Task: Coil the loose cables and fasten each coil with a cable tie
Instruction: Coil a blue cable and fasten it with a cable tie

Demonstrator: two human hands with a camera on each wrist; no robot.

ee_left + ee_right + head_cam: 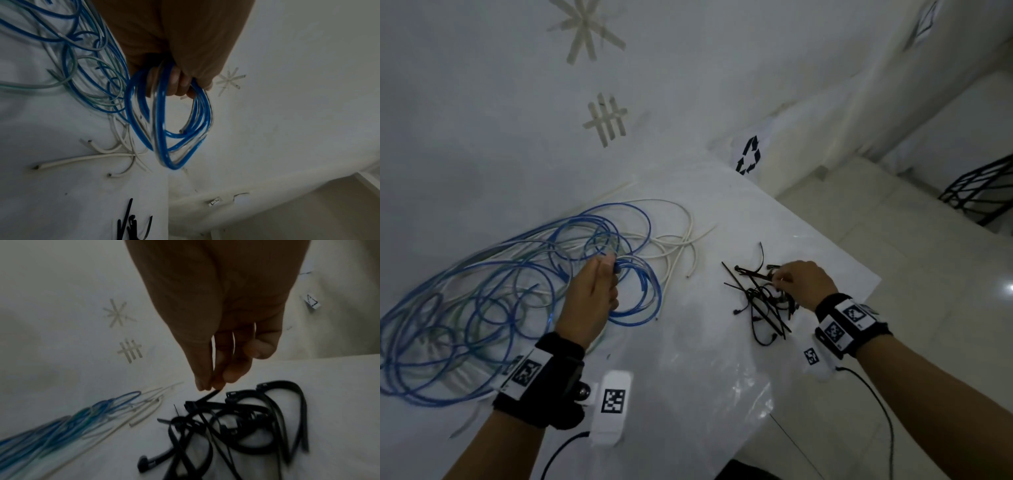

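Coil of blue cable [180,123], several turns, hangs from the left hand [589,301] above the white-covered table [688,394]. Left-wrist view: fingers [176,82] curled through the top of the loops, closed round them; the coil's long axis runs down and away from the fist, its narrow bottom bend pointing at the table. One cut end shows inside the loop. In the head view the coil sits at the table's middle, just right of the loose blue cable tangle [465,308], which sprawls to the table's left edge. Strands appear to run from coil into tangle; blur prevents certainty.

White cables [674,236] lie beyond and right of the tangle, their free ends pointing toward the cable ties.

Pile of black cable ties [760,298] lies well right of the coil, near the table's right edge, ties crossing at all angles. Right hand [804,284] is over the pile. Right-wrist view: thumb and fingertips [205,384] pinched together on the tip of one tie [207,396], whose long axis slants down-left into the pile.

Tape marks [607,118] on the wall behind.
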